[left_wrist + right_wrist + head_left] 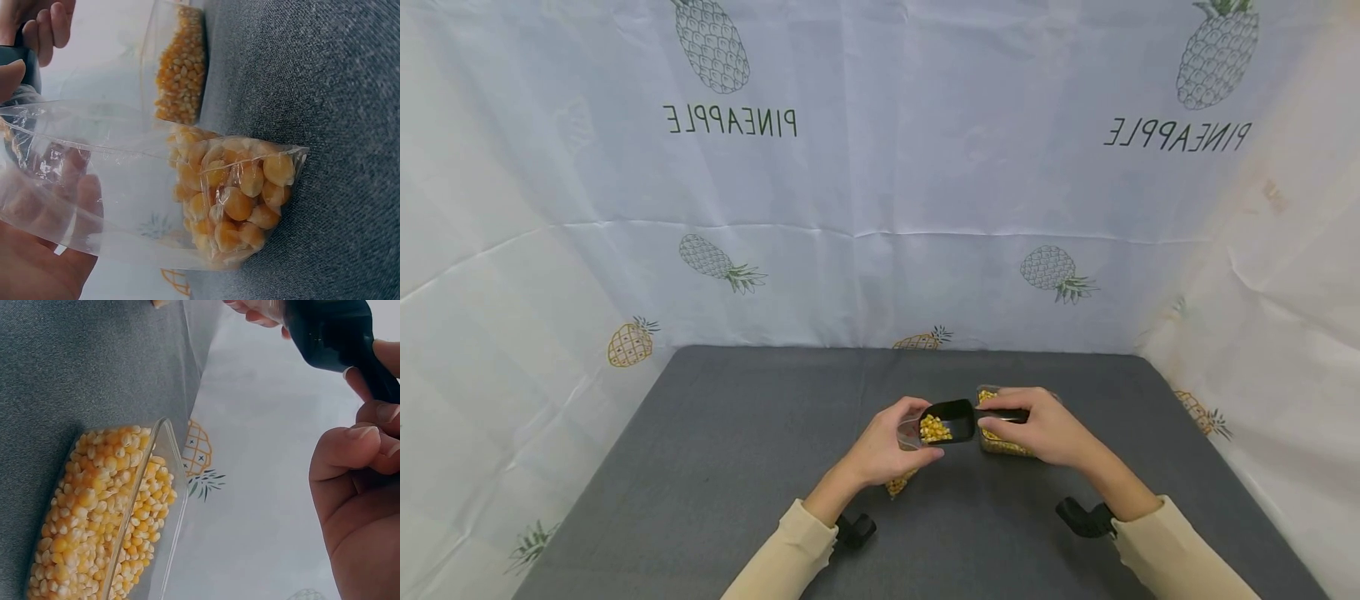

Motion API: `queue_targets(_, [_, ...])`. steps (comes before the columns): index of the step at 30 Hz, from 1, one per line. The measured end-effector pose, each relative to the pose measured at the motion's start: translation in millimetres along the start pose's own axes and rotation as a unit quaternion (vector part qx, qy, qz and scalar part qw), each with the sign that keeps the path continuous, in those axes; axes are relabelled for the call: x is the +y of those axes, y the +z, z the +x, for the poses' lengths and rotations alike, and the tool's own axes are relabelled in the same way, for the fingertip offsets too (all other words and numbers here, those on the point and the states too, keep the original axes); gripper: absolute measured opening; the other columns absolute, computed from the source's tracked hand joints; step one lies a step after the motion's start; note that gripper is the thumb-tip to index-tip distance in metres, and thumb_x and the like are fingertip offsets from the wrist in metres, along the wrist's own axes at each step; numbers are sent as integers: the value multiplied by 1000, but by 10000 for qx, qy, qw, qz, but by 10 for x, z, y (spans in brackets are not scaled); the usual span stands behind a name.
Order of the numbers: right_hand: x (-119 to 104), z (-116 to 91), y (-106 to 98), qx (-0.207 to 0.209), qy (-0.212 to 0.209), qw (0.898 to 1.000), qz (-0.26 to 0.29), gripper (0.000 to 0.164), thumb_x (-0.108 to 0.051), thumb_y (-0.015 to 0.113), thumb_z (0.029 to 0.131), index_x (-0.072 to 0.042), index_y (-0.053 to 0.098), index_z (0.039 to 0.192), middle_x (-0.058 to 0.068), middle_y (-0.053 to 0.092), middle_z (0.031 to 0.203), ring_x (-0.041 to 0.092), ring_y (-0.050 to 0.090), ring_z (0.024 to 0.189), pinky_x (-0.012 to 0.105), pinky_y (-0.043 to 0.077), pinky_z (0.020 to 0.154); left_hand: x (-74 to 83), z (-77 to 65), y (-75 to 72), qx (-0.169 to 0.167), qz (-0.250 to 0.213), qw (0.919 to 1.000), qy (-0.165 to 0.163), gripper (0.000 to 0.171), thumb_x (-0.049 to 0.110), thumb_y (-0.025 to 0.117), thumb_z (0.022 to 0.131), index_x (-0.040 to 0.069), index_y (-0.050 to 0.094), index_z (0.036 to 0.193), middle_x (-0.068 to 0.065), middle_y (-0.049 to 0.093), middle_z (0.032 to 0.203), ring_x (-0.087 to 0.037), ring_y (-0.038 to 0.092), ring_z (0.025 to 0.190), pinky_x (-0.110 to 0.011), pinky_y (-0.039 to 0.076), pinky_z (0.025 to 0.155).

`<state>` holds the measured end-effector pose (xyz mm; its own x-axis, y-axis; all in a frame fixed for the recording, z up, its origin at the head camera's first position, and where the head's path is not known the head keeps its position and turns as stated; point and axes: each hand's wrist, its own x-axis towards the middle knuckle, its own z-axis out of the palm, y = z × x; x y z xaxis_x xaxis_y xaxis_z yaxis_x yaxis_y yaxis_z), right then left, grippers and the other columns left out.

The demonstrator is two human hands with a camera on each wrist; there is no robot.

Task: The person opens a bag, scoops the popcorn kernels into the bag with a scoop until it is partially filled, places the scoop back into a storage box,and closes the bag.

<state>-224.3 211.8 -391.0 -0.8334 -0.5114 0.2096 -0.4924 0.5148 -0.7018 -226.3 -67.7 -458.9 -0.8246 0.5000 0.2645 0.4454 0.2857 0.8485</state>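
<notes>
A clear plastic bag [131, 200] stands on the table with corn kernels [234, 200] in its bottom. My left hand [880, 450] holds it near the top, with thumb and fingers around the mouth. Pinched by its handle in my right hand [1047, 429], a black scoop [958, 414] carries a small heap of kernels [934, 429] toward its front edge. The scoop's front is at the bag's mouth, between the left thumb and fingers. Beneath the right hand sits a clear container [167, 437] filled with corn kernels; the hand partly hides it in the head view.
A grey cloth-covered table [737, 467] lies under everything. White curtains [880, 167] with pineapple prints enclose the back and both sides. Black straps or mounts [1084, 518] are on both wrists, below the hands.
</notes>
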Motion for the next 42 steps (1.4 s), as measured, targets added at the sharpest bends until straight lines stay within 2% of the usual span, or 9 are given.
queue_targets(3, [-5, 23, 6, -123, -57, 9999, 93, 25, -23, 71, 98, -9, 76, 118, 5, 69, 103, 12, 58, 70, 29, 51, 60, 4, -2, 2, -8, 3, 10000, -4, 61, 31, 78, 91, 8, 51, 141, -7, 60, 133, -23, 65, 116, -28, 56, 89])
queue_targets(6, [-7, 34, 8, -198, -162, 9996, 113, 23, -21, 71, 98, -8, 76, 117, 0, 65, 91, 7, 50, 61, 27, 47, 55, 7, -1, 4, -9, -5, 10000, -7, 61, 31, 78, 91, 9, 52, 141, -6, 60, 134, -25, 64, 120, -31, 55, 93])
queue_targets(9, [-15, 39, 3, -223, -267, 9994, 88, 23, -19, 70, 98, -7, 76, 117, 0, 66, 92, 9, 50, 61, 28, 47, 56, 7, -1, 5, 9, 30, 10000, -8, 60, 32, 78, 91, 10, 52, 140, -5, 60, 135, -24, 62, 124, -35, 53, 98])
queue_targets(11, [-31, 39, -1, -199, -340, 9992, -22, 23, -19, 70, 98, -7, 76, 118, 0, 69, 98, 12, 58, 70, 28, 50, 61, 5, -1, 5, 4, 18, 10000, -5, 60, 32, 78, 91, 10, 52, 140, -5, 60, 134, -24, 62, 123, -35, 53, 97])
queue_targets(15, [-81, 47, -9, -214, -431, 9987, -186, 24, -20, 70, 99, -7, 75, 119, 2, 71, 106, 13, 62, 79, 29, 50, 65, -7, -1, 4, -10, -31, 10000, 29, 60, 31, 79, 91, 9, 52, 140, -5, 61, 132, -22, 65, 116, -30, 56, 91])
queue_targets(22, [-123, 72, -9, -312, -607, 9975, -181, 25, -18, 70, 98, -4, 74, 118, -1, 66, 96, 5, 49, 62, 27, 46, 57, -22, 7, 10, 12, -17, 10000, 42, 59, 31, 79, 91, 10, 52, 140, -5, 61, 131, -23, 65, 117, -29, 56, 89])
queue_targets(31, [-110, 87, -12, -294, -958, 9941, -407, 22, -17, 70, 98, -5, 74, 116, -7, 63, 92, 3, 48, 64, 27, 45, 58, -32, 17, 8, -8, -132, 9999, 81, 59, 28, 79, 90, 10, 52, 140, -4, 61, 129, -22, 67, 111, -28, 57, 86])
queue_targets(35, [-116, 83, -13, -268, -894, 9949, -383, 22, -17, 70, 98, -5, 74, 117, -7, 64, 93, 3, 49, 65, 27, 46, 59, -34, 18, 8, -3, -156, 9998, 126, 59, 27, 79, 90, 10, 53, 139, -5, 62, 128, -20, 68, 108, -26, 57, 82])
queue_targets(42, [-120, 25, -53, -109, -467, 9988, -134, 24, -17, 71, 98, -7, 75, 119, -1, 64, 86, 17, 55, 61, 28, 48, 57, -28, 7, 8, 4, -137, 9999, 38, 59, 29, 79, 90, 10, 53, 139, -5, 62, 128, -19, 67, 108, -26, 57, 83])
